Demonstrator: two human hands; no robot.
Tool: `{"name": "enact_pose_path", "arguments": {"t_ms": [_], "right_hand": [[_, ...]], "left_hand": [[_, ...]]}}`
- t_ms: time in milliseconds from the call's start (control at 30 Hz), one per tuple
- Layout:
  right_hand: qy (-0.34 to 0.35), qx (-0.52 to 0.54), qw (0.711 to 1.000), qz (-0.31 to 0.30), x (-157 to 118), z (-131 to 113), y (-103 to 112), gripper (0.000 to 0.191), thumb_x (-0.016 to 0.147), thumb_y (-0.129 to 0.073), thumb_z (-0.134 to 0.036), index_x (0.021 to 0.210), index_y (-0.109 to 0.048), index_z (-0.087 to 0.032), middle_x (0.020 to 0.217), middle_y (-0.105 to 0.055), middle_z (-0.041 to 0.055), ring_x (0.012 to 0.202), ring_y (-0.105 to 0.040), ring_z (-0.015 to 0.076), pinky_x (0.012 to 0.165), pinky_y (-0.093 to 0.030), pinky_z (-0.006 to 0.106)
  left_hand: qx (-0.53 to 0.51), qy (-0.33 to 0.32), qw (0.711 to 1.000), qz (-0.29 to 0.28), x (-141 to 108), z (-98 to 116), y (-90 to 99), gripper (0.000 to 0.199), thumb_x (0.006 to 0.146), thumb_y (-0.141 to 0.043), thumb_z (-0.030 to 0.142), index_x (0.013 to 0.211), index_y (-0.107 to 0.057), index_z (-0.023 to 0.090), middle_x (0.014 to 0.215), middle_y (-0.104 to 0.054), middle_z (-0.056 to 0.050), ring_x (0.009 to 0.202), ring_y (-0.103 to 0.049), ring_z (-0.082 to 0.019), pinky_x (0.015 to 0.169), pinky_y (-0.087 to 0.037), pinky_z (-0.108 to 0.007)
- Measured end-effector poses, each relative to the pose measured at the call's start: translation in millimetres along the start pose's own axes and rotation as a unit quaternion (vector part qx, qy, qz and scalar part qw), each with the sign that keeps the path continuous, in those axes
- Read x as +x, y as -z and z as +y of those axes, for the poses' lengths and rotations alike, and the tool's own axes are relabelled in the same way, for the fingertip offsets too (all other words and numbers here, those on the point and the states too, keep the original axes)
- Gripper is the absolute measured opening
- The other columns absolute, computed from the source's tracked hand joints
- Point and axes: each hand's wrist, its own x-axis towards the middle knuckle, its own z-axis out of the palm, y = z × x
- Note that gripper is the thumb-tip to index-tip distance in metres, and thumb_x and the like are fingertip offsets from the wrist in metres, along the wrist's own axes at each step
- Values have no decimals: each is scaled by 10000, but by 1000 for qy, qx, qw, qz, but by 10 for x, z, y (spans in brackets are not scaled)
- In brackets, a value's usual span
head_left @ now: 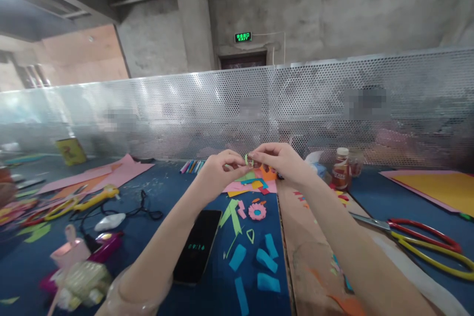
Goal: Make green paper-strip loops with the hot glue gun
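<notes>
Both hands meet above the middle of the table, fingertips close together. A thin light-green paper strip (247,159), bent into a small loop, is pinched between them. My left hand (221,170) closes on it from the left, thumb and fingers pressed together. From the right, my right hand (283,160) grips its other side with thumb and forefinger. Below lie a pink paper flower (256,212) with a blue centre, a small green paper triangle (251,236), green paper strips (232,216) and several blue paper pieces (267,260).
A black phone (198,247) lies by my left forearm. Red-and-yellow scissors (425,244) rest at right, near a brown bottle (341,170). A yellow glue gun (98,198) with a black cord and pink paper (118,173) are at left. A perforated metal screen (207,108) borders the back.
</notes>
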Motion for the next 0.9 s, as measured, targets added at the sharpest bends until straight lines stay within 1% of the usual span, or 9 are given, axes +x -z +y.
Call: {"name": "enact_pose_path", "arguments": {"t_ms": [100, 167, 233, 333, 400, 500, 567, 733, 900], "right_hand": [[-34, 4, 999, -32, 64, 166, -6, 234, 755, -576, -390, 755, -633, -163, 671, -596, 14, 556, -516, 80, 496, -413, 195], [-65, -9, 996, -54, 110, 310, -43, 236, 753, -571, -387, 772, -635, -161, 654, -587, 14, 561, -524, 83, 471, -409, 186], [-101, -39, 991, -85, 138, 457, -130, 253, 730, -591, -396, 768, -643, -152, 600, -563, 4, 510, -499, 79, 401, -365, 176], [-150, -102, 972, -148, 122, 635, -361, 269, 725, -604, -403, 758, -649, -139, 562, -537, -21, 399, -392, 41, 335, -294, 168], [-172, -147, 954, -199, 76, 715, -553, 244, 769, -578, -367, 793, -639, -131, 619, -562, -20, 401, -403, 33, 349, -320, 163], [-178, -220, 921, -269, -4, 798, -815, 212, 833, -535, -312, 883, -595, -116, 774, -604, 7, 572, -552, 84, 493, -458, 216], [-169, -268, 902, -294, -43, 839, -940, 203, 844, -524, -288, 946, -583, -122, 924, -608, 35, 741, -591, 134, 621, -497, 283], [-154, -363, 872, -290, -93, 846, -1090, 240, 845, -521, -288, 1033, -567, -146, 1080, -570, 56, 895, -574, 187, 743, -484, 355], [-138, -417, 861, -256, -118, 757, -1050, 257, 861, -499, -287, 1083, -531, -163, 1110, -548, 72, 950, -557, 192, 801, -461, 394]], "left_hand": [[26, 49, 989, -138, -1, -42, 139, 279, 749, -567, 404, 956, -630, 228, 951, -618, -28, 830, -571, -165, 734, -448, -281], [63, 105, 960, -253, -29, -66, 282, 435, 735, -574, 440, 1133, -543, 268, 995, -638, -21, 867, -583, -180, 766, -445, -297], [93, 144, 938, -300, -69, -95, 424, 512, 748, -554, 451, 1219, -465, 271, 1083, -621, -25, 954, -569, -192, 818, -429, -301], [134, 172, 937, -274, -114, -147, 560, 555, 757, -524, 475, 1251, -425, 243, 1170, -580, -40, 1012, -550, -201, 850, -414, -295], [152, 170, 940, -253, -123, -174, 582, 570, 756, -507, 499, 1255, -419, 237, 1182, -572, -47, 1017, -547, -206, 856, -411, -299], [167, 166, 935, -265, -118, -179, 554, 611, 752, -485, 537, 1283, -383, 250, 1165, -580, -57, 977, -561, -213, 828, -422, -309], [166, 166, 932, -277, -113, -163, 526, 649, 746, -487, 551, 1303, -354, 245, 1156, -582, -62, 963, -563, -211, 820, -422, -304], [145, 165, 933, -284, -117, -121, 503, 641, 751, -499, 535, 1309, -337, 263, 1172, -570, -40, 987, -551, -199, 834, -414, -286], [139, 163, 934, -287, -126, -96, 504, 612, 748, -507, 536, 1280, -382, 259, 1163, -585, -40, 1016, -548, -203, 850, -406, -291]]}}
